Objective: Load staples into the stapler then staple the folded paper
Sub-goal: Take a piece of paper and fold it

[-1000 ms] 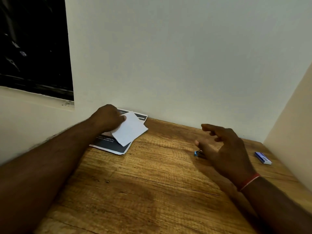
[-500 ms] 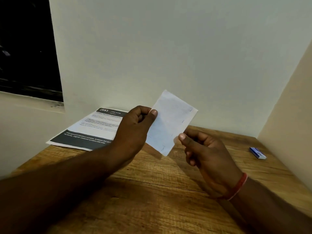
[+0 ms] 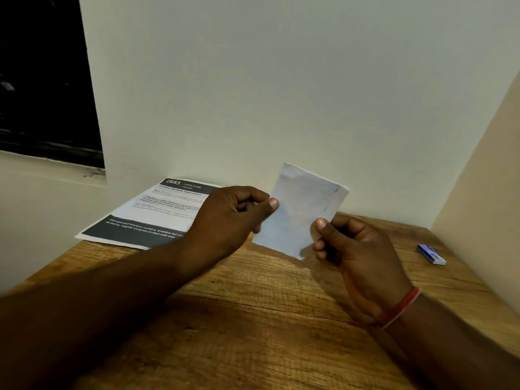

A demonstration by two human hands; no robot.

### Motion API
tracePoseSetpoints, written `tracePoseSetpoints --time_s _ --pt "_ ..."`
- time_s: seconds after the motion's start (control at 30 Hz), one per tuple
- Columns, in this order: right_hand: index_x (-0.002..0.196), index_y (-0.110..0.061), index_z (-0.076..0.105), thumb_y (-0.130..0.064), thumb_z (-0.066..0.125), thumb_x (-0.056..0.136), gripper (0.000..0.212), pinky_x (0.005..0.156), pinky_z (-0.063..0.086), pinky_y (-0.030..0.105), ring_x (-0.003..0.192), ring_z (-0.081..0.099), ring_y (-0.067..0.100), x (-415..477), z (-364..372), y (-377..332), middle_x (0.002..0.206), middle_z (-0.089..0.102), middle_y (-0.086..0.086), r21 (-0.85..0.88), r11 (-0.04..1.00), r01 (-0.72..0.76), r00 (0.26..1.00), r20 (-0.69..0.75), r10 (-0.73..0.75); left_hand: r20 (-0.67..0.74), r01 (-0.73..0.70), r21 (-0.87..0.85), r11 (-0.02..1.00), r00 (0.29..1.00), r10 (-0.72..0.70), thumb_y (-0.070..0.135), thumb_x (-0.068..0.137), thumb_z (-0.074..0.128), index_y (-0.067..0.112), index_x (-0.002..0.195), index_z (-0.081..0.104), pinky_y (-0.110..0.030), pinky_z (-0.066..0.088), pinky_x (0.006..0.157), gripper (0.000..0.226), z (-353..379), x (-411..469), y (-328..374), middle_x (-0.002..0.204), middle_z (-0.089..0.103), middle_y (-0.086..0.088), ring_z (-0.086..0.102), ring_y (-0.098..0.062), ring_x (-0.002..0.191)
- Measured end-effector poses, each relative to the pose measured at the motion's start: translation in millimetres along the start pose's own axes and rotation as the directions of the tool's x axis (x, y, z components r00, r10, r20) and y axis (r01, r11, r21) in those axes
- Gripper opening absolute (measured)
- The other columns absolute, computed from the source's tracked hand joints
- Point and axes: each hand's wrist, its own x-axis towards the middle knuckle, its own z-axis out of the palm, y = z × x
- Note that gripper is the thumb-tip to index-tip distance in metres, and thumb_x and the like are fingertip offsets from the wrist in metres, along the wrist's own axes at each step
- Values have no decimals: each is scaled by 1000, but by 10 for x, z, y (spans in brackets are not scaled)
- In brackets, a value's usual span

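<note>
A folded white paper [image 3: 298, 212] is held upright above the wooden table [image 3: 253, 319], near the back wall. My left hand [image 3: 233, 215] pinches its left edge between thumb and forefinger. At the lower right edge my right hand [image 3: 354, 249] pinches it, thumb on the front. Two short dark marks like staples show near the paper's right edge. A small blue and white staple box [image 3: 432, 255] lies on the table at the far right. No stapler is in sight.
A printed sheet [image 3: 152, 215] with a dark header and footer lies at the table's back left, partly behind my left hand. White walls close the table in at the back and right. A dark window [image 3: 42, 80] is at the upper left.
My left hand lifted the folded paper off the printed sheet and brought it to the middle. My right hand left the table and took hold of the paper's right edge.
</note>
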Motion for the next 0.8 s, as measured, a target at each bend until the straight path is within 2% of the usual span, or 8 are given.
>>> tracePoseSetpoints --time_s 0.07,0.13,0.3,0.37,0.47,0.6,0.8 --pt "107 3 82 -15 80 98 20 69 61 34 64 66 20 -5 2 7 79 73 17 -19 1000 15 1000 -12 -16 33 46 -40 998 998 -44 23 109 74 6 103 81 -21 51 54 20 4 -4 18 73 79 -9 64 -15 52" --pt "110 2 82 -16 79 99 21 68 63 33 64 68 21 -5 -4 13 78 74 17 -40 999 31 999 -22 -32 60 95 -81 992 994 -90 23 112 69 6 106 77 -25 55 53 20 17 -5 32 85 85 -11 71 -17 54" --pt "102 -4 83 -14 78 99 12 64 65 32 62 71 23 -6 7 -1 75 77 17 -58 997 47 998 -33 -49 127 152 -171 973 983 -131 26 113 66 9 109 75 -37 65 68 20 48 -17 -6 100 88 -15 84 -28 72" --pt "99 -7 83 -14 79 97 8 64 66 29 67 76 22 -15 13 -4 78 80 15 -39 998 46 998 -38 -47 147 145 -183 972 982 -119 26 113 66 7 110 75 -39 67 73 21 64 -30 -23 101 87 -16 85 -30 78" --pt "96 -9 83 -17 80 95 9 70 69 32 79 81 25 -23 26 2 86 83 15 -11 999 53 998 -29 -54 156 136 -222 965 982 -102 22 112 67 1 109 76 -38 69 74 23 84 -39 -35 99 87 -19 85 -29 81" --pt "105 -1 80 -20 80 94 22 83 70 36 95 85 33 -23 37 -1 99 85 22 -26 997 77 997 -24 -78 138 113 -254 961 987 -79 16 112 67 1 105 77 -36 70 76 20 94 -36 -14 97 87 -21 86 -28 83" --pt "106 -5 81 -23 79 95 21 92 66 44 97 87 25 -48 49 -69 100 88 13 -123 986 114 992 -44 -121 95 72 -247 966 994 -50 12 111 67 1 104 79 -34 71 76 17 90 -17 23 94 87 -19 87 -28 84"
